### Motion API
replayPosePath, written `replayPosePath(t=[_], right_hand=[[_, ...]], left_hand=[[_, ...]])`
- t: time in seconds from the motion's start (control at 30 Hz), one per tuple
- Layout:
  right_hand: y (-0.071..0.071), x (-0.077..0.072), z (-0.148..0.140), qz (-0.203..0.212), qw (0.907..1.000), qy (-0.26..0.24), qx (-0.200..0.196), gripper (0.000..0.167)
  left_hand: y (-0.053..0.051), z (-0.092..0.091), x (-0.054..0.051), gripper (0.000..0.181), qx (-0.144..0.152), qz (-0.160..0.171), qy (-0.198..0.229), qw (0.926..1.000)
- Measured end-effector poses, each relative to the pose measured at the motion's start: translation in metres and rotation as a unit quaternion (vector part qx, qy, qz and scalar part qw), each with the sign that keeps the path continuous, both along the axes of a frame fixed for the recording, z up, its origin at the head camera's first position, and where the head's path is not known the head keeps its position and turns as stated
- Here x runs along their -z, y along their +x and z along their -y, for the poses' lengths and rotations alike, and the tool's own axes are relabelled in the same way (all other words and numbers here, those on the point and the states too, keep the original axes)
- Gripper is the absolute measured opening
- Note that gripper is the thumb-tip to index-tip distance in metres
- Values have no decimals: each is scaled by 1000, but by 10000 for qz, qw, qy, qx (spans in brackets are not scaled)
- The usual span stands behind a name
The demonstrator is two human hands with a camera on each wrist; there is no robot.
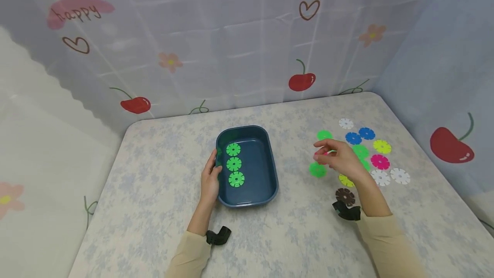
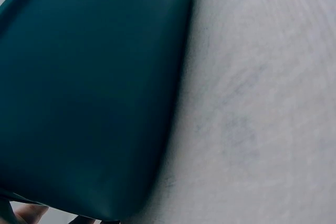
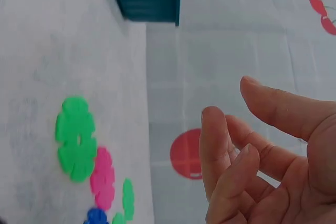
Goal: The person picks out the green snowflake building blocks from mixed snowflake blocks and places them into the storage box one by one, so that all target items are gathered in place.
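My left hand (image 1: 209,181) grips the left wall of a dark blue tray (image 1: 274,166), thumb over the rim. Inside, three green notched discs (image 1: 233,164) lie in a column. In the left wrist view the tray's outer side (image 2: 94,87) covers most of the fingers (image 2: 31,213). Over the table's right part hovers my right hand (image 1: 344,160), holding nothing; the right wrist view shows the hand (image 3: 257,166) with thumb and fingers apart. Beneath it are a pink disc (image 1: 320,158) and a green disc (image 1: 317,170), the green one also in the right wrist view (image 3: 76,156).
Right of the tray, several loose discs lie scattered: blue (image 1: 353,138), yellow (image 1: 382,146), pink (image 1: 380,161), white (image 1: 400,176) and brown (image 1: 345,197). A printed curtain (image 1: 231,37) hangs behind the patterned tabletop (image 1: 154,175).
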State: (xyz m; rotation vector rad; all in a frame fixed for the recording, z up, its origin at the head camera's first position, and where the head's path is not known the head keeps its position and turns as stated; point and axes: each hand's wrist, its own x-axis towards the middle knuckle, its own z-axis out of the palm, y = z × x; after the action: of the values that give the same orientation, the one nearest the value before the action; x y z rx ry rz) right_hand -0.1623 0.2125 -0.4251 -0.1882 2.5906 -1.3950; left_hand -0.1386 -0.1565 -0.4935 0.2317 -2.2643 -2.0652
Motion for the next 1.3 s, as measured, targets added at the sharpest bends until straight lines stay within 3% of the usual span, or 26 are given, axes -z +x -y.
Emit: replayPosePath(t=[0.27, 0.6, 0.8, 1.3], right_hand=[[-1, 19, -15, 52, 9975, 638, 293, 45], [3, 46, -18, 186, 9979, 514, 341, 50], [2, 51, -17, 325, 9970, 639, 306, 51], [3, 57, -8, 214, 9918, 1207, 361, 46]], left_hand=[[0, 0, -2, 56, 69, -91, 112, 9999], [2, 0, 0, 56, 105, -77, 113, 9999], [2, 0, 0, 56, 50, -52, 131, 9999], [0, 0, 0, 56, 48, -16, 155, 9999]])
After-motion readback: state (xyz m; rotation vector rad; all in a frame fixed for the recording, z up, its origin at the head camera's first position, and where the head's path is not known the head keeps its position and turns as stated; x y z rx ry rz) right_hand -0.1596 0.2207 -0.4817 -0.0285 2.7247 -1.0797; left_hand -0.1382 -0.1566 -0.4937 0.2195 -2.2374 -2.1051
